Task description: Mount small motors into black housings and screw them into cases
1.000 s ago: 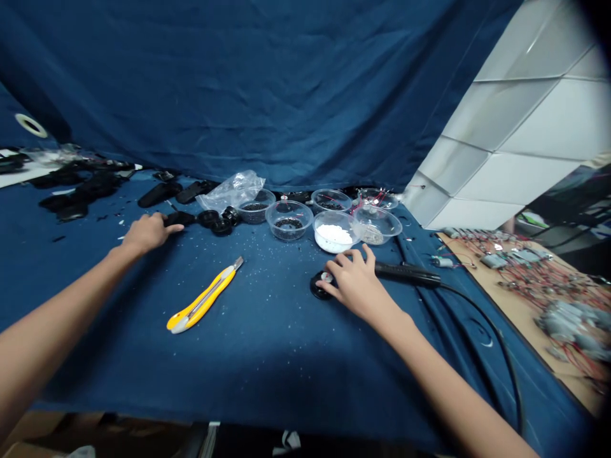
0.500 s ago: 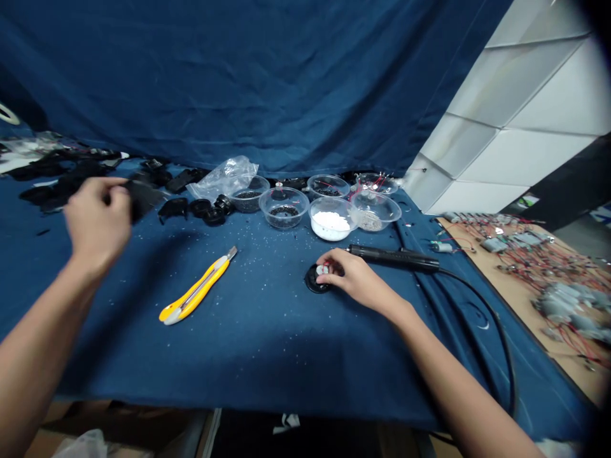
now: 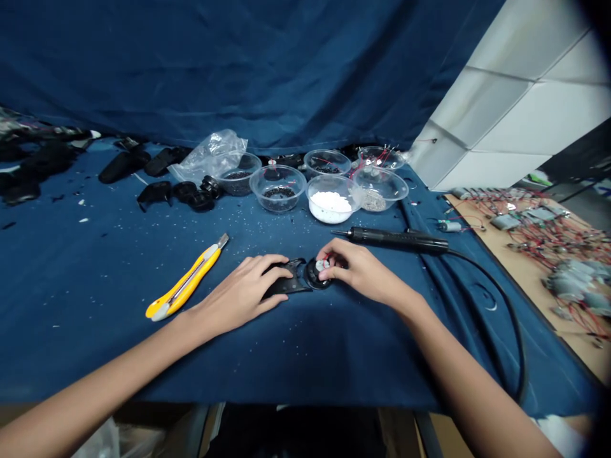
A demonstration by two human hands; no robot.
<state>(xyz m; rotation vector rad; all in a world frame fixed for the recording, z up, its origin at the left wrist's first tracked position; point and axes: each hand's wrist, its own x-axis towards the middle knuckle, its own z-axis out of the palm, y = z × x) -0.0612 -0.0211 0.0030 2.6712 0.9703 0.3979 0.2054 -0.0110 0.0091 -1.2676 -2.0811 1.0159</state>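
My left hand (image 3: 241,287) lies over a flat black plastic casing (image 3: 300,284), fingers curled over its top and thumb along the near edge. The casing rests on the blue cloth, its curved end against or very near a round black plastic part (image 3: 312,276). My right hand (image 3: 365,270) pinches that round part, with a small silvery motor (image 3: 323,264) and a bit of red wire showing between the fingers. Left of my left hand lies a yellow utility knife (image 3: 191,278). Beyond my right hand is a black corded screwdriver (image 3: 396,240).
Clear plastic bowls hold white bits (image 3: 331,205), dark screws (image 3: 279,196) and other small parts. Black plastic pieces (image 3: 200,196) and a clear bag (image 3: 210,156) lie at the back left. A board (image 3: 506,254) with wired motors stands at the right.
My left hand has come from the back left to the middle with the black casing, setting it beside the round part. My right hand keeps its pinch.
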